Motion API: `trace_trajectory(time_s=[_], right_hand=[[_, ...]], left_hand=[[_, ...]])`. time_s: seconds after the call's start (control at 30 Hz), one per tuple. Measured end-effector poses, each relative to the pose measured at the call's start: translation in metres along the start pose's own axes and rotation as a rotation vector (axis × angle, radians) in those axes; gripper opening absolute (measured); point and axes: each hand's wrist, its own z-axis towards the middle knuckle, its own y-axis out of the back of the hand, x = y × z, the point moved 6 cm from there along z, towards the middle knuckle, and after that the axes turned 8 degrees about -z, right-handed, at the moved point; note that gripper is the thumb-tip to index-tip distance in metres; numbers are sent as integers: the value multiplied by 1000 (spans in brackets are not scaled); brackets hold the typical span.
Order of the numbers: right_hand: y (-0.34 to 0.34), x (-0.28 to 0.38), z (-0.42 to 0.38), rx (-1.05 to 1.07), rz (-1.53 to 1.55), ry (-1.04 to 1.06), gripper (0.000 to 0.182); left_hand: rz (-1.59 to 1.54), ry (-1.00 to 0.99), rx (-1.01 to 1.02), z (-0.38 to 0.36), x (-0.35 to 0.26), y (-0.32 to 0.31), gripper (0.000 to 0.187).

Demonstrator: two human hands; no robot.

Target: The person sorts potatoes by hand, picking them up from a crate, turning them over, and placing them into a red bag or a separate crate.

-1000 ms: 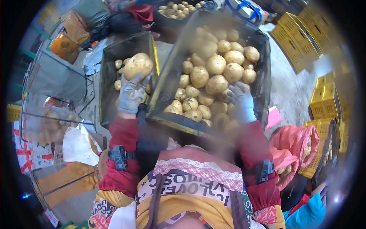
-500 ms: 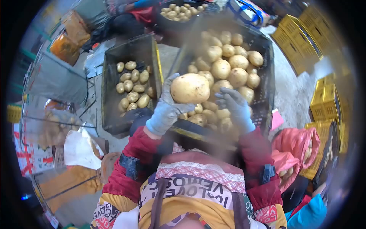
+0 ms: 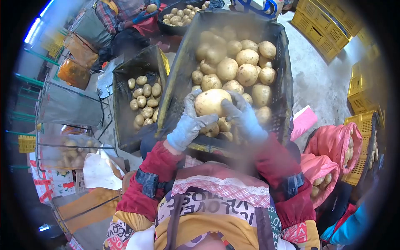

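Note:
A large pale potato (image 3: 211, 102) is held over the big dark crate (image 3: 287, 79) in front of me. My left hand (image 3: 186, 121), in a grey-blue glove, grips it from the left with thumb and fingers around its side. On the other side, the fingers of my right hand (image 3: 243, 114), gloved alike, press against the potato's right edge. Beneath and beyond my hands lie many loose potatoes (image 3: 247, 75) in the crate. Part of the crate's near side is hidden behind my hands and sleeves.
A smaller dark crate (image 3: 118, 96) with smaller potatoes stands at left. Pink sacks (image 3: 318, 166) of potatoes are at right, near yellow crates (image 3: 321, 29). Beyond, another person's gloved hand (image 3: 143, 16) is near a tub (image 3: 166, 29) of potatoes. White paper (image 3: 100, 173) lies at left.
My right hand has come leftward onto the potato, which the left hand held alone before. The view has shifted, and the other person's hand now shows at the top with a potato.

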Motion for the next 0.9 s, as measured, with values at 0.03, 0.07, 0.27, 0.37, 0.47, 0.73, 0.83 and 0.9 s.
trace_trajectory(time_s=[0.03, 0.07, 0.27, 0.37, 0.47, 0.73, 0.83, 0.9], right_hand=[[2, -1, 0, -11, 9, 0, 46], [2, -2, 0, 1, -33, 5, 49], [4, 17, -7, 82, -92, 141, 62], [1, 24, -9, 159, -83, 200, 71], [-2, 27, -10, 193, -125, 224, 77], [-3, 27, -9, 147, -269, 263, 74], [-2, 18, -3, 188, 69, 154, 66], [12, 14, 3, 116, 455, -37, 50]], left_hand=[[-5, 64, 3, 0, 2, -1, 84], [1, 73, 14, 0, 2, -3, 84], [-11, 83, 70, -8, -7, -10, 83], [119, 71, 99, -8, -14, -7, 80], [-177, 222, 169, -11, -5, -4, 72], [-174, 164, 64, -13, -6, 0, 59], [358, -259, 231, -13, -19, 3, 51], [-118, -47, 111, -10, -20, 20, 48]])
